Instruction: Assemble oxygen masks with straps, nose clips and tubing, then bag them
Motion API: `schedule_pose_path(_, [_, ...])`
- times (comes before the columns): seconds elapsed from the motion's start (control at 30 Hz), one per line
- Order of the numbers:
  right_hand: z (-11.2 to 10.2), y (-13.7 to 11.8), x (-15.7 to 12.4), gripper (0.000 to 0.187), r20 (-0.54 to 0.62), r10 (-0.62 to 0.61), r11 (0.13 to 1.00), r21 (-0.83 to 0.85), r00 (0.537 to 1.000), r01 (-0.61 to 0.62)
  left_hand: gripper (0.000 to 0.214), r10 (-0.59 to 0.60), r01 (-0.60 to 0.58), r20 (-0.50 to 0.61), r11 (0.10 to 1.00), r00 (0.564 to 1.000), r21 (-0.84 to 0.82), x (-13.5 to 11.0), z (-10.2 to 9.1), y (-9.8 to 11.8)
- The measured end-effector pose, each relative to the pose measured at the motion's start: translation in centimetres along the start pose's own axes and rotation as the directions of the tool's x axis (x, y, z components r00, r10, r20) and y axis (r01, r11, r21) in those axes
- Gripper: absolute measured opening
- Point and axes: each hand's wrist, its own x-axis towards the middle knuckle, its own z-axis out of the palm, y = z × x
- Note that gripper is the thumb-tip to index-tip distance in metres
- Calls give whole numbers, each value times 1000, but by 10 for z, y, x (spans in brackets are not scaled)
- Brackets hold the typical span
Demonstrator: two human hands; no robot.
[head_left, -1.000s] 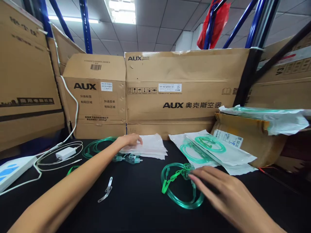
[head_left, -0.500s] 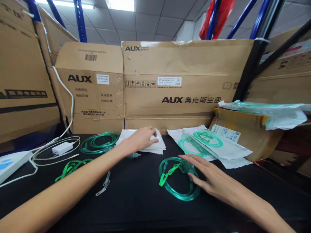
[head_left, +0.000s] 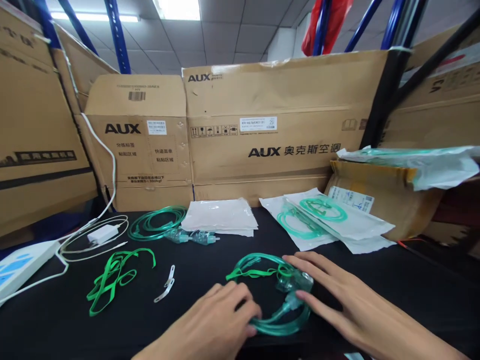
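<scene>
Green oxygen-tubing coil [head_left: 279, 328], lower centre of frame: probably light, springy, slick; best gripped across bundled loops. Left hand [head_left: 210, 320]: curled at coil's edge, grip unclear. Right hand [head_left: 347, 300]: fingers spread beside clear mask [head_left: 302, 281].

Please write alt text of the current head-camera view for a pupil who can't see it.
A person's left hand and right hand flank a coil of green tubing on a black table. Behind it lie flat white packets and bagged green tubing, with cardboard boxes at the back. Loose green straps lie to the left.
</scene>
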Motion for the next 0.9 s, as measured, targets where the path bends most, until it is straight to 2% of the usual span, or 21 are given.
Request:
schedule_pose_path(0.1, [-6, -25, -8, 57, -10, -128, 992, 2, 992, 128, 17, -92, 90, -48, 995, 995, -34, -30, -23, -7])
schedule_pose_path(0.17, [-11, -39, -5, 50, -18, -218, 976, 18, 976, 218, 31, -83, 83, -105, 997, 991, -4, -37, -24, -5])
schedule_pose_path(0.27, [-14, -54, 6, 31, -36, -303, 953, 20, 952, 303, 41, -19, 36, -183, 996, 983, 86, -29, -2, 2])
schedule_pose_path(0.37, [-13, -62, 13, 32, -26, -317, 948, -46, 948, 315, 48, -3, 52, -266, 983, 964, 178, -17, 25, 9])
schedule_pose_path(0.43, [-11, -66, 15, 32, -11, -300, 951, -81, 954, 298, 55, -10, 78, -303, 974, 953, 213, -13, 36, 11])
schedule_pose_path(0.53, [-7, -71, 17, 33, 26, -271, 958, -92, 962, 273, 56, -8, 94, -345, 968, 939, 234, -15, 39, 12])
schedule_pose_path(0.7, [-8, -78, 33, 52, 142, -294, 955, -2, 945, 298, 51, 71, 88, -448, 942, 891, 323, -21, 36, 11])
schedule_pose_path(0.77, [-14, -78, 40, 43, 152, -336, 941, 19, 929, 337, 51, 85, 93, -470, 934, 879, 344, -21, 36, 11])
schedule_pose_path(0.83, [-18, -77, 44, 30, 153, -378, 924, 4, 913, 382, 53, 82, 86, -456, 937, 886, 337, -20, 36, 11])
schedule_pose_path(0.9, [-16, -73, 43, 25, 147, -409, 906, -50, 901, 419, 56, 62, 92, -452, 946, 890, 310, -18, 38, 10])
